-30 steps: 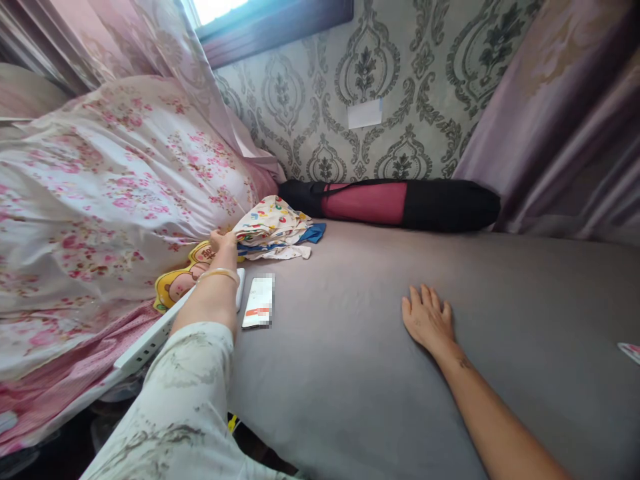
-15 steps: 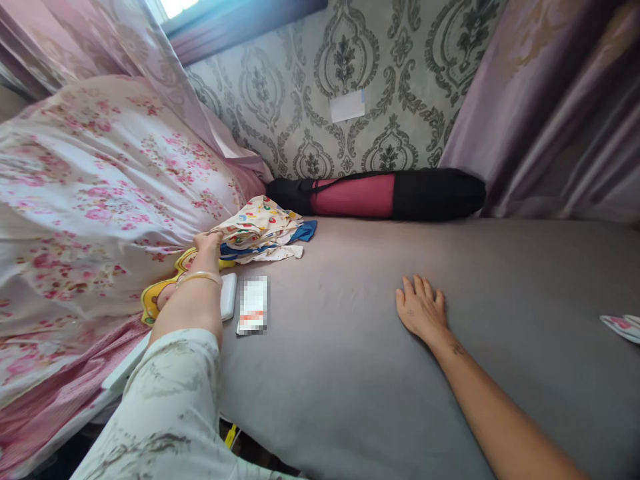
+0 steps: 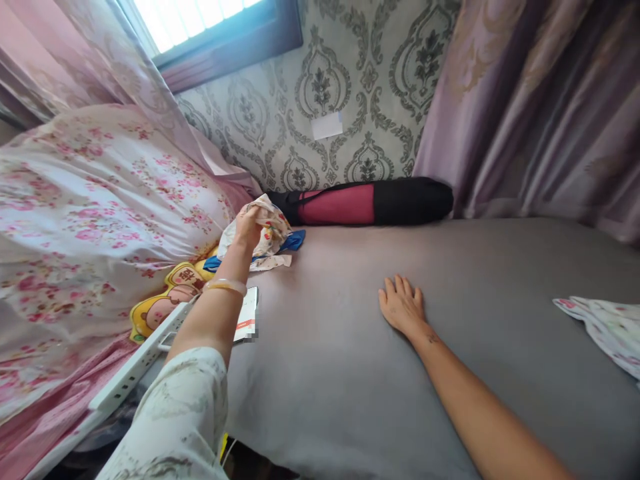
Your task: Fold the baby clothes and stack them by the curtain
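Note:
My left hand (image 3: 248,225) is closed on a cream garment with a colourful print (image 3: 274,233), lifting its top edge. Beneath it, blue cloth (image 3: 294,241) and a pale sleeve-like piece (image 3: 273,263) lie on the bed. Flat on the grey sheet (image 3: 320,373), my right hand (image 3: 401,307) rests with its fingers spread and holds nothing. A phone with a lit screen (image 3: 245,323) lies under my left forearm, partly hidden by it.
A long black and red bag (image 3: 340,203) lies against the wall. Yellow cartoon cushions (image 3: 153,316) and a white power strip (image 3: 135,369) run along the left edge, beside a floral cover (image 3: 90,220). White printed cloth (image 3: 607,328) lies at the right.
My left hand has moved right and raised the printed garment's edge, bunching it. The view has swung a little right and up, showing more window and more cloth at the right.

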